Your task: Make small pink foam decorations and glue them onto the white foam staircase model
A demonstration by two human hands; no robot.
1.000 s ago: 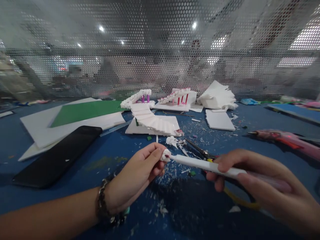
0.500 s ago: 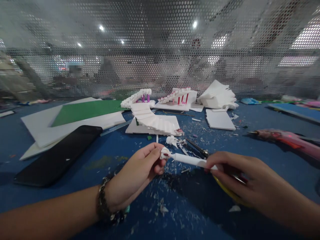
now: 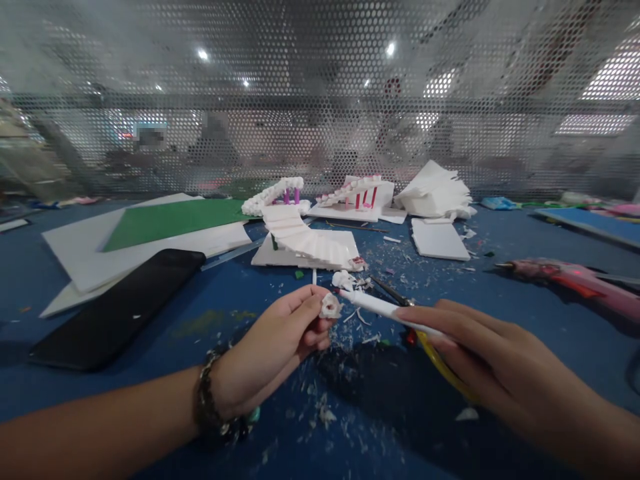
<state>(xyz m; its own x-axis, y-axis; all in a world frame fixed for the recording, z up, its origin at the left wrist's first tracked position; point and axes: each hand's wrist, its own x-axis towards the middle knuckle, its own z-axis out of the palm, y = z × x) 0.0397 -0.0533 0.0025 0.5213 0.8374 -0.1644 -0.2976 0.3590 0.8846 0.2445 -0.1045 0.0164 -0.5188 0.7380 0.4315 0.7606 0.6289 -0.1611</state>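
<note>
Between the thumb and fingers of my left hand [image 3: 287,333] is a small white flower-like piece [image 3: 330,306] with a dark reddish spot at its centre. My right hand [image 3: 480,353] is closed around a white marker [image 3: 375,304], whose reddish tip points left, just above and apart from the piece. A crumpled white scrap [image 3: 344,280] lies behind the tip. Under the marker rests a dark slim tool [image 3: 387,289], and a yellow handle-like curve [image 3: 443,367] shows beside my right fingers, partly hidden.
White stair model [image 3: 313,240] on a board stands ahead, with two more stair models [image 3: 273,199] behind. A black phone [image 3: 120,310] and green sheet [image 3: 175,223] lie left. At right is a pink glue gun [image 3: 565,277]; white shavings litter the blue table [image 3: 200,427].
My right hand has drawn the marker tip off the white piece and raised it slightly. The piece has turned a little in my left hand, so its reddish centre faces me.
</note>
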